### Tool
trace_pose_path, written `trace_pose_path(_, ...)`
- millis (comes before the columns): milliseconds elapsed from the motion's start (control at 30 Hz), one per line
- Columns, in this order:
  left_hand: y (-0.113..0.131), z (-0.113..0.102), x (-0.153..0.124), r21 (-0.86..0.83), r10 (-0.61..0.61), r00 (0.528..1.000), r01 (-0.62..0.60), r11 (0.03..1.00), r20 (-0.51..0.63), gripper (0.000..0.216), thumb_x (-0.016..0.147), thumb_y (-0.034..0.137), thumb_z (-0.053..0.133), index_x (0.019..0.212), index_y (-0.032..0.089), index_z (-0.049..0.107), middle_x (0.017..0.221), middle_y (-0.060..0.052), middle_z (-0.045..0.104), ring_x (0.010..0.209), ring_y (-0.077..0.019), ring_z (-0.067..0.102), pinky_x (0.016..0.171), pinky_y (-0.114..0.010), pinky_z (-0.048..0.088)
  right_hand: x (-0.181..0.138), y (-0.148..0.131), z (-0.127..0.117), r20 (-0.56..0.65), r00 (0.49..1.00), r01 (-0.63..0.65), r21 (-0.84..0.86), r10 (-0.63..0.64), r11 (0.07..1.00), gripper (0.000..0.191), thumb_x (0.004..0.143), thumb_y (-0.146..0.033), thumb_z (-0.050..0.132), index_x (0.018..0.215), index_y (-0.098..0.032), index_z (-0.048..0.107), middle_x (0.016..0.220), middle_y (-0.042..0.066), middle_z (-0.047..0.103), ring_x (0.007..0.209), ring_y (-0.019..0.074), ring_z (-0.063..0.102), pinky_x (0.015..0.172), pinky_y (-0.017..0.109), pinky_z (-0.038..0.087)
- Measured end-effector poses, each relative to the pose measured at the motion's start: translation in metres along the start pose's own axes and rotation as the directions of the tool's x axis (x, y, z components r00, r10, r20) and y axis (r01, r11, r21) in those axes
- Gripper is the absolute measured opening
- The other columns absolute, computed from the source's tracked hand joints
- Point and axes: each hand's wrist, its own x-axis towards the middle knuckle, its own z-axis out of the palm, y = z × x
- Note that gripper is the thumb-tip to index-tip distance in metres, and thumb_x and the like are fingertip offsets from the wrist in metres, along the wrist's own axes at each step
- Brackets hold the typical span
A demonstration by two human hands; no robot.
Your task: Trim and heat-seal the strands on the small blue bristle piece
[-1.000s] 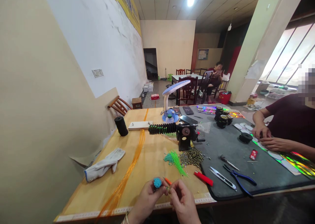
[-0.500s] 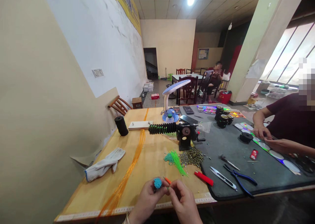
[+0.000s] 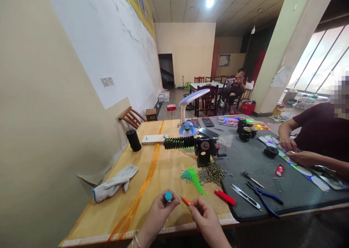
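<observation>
Low over the wooden table's (image 3: 169, 168) near edge, my left hand (image 3: 159, 213) is closed around a small bunch topped with teal beads (image 3: 168, 196). My right hand (image 3: 204, 215) sits just to its right, fingers pinched; what they pinch is too small to make out. A small orange piece (image 3: 185, 201) lies between the two hands. Beyond them on the table are green strands with teal beads (image 3: 192, 175) and a heap of dark beads (image 3: 212, 173).
A black hand-crank winder (image 3: 203, 150) stands mid-table with a ribbed black rod. Orange strands (image 3: 147, 179), a white glove (image 3: 114, 182), a red lighter (image 3: 223, 197), snips (image 3: 247, 196) and pliers (image 3: 264, 196) lie around. A person at the right works on shiny sheets (image 3: 305, 170).
My hands have drawn apart: the left moved slightly left with the teal bunch, the right pulled away. The person at the right shifted the shiny sheet.
</observation>
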Motion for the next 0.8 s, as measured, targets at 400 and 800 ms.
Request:
trace_pose_path(400, 0.013, 0.000, -0.019, 0.422, 0.250, 0.966, -0.253, 0.870, 0.065, 0.012, 0.078, 0.026, 0.065, 0.087, 0.019, 0.068, 0.079, -0.005, 0.072, 0.072, -0.0183, 0.066, 0.067, -0.025, 0.051, 0.011, 0.016, 0.007, 0.030, 0.956, -0.289, 0.251, 0.291, 0.924, 0.056, 0.053, -0.070, 0.066, 0.066, -0.020, 0.045, 0.040, -0.012, 0.041, 0.032, 0.0028, 0.028, 0.033, 0.017, 0.017)
trace_pose_path(800, 0.006, 0.022, -0.020, 0.428, 0.268, 0.956, -0.294, 0.854, 0.123, 0.017, 0.078, 0.018, 0.060, 0.091, 0.022, 0.071, 0.077, -0.004, 0.072, 0.072, -0.0187, 0.066, 0.068, -0.023, 0.050, 0.007, 0.019, 0.008, 0.075, 0.983, -0.179, 0.215, 0.167, 0.960, 0.059, 0.056, -0.074, 0.065, 0.064, -0.019, 0.047, 0.042, -0.010, 0.038, 0.038, 0.0041, 0.027, 0.038, 0.020, 0.016)
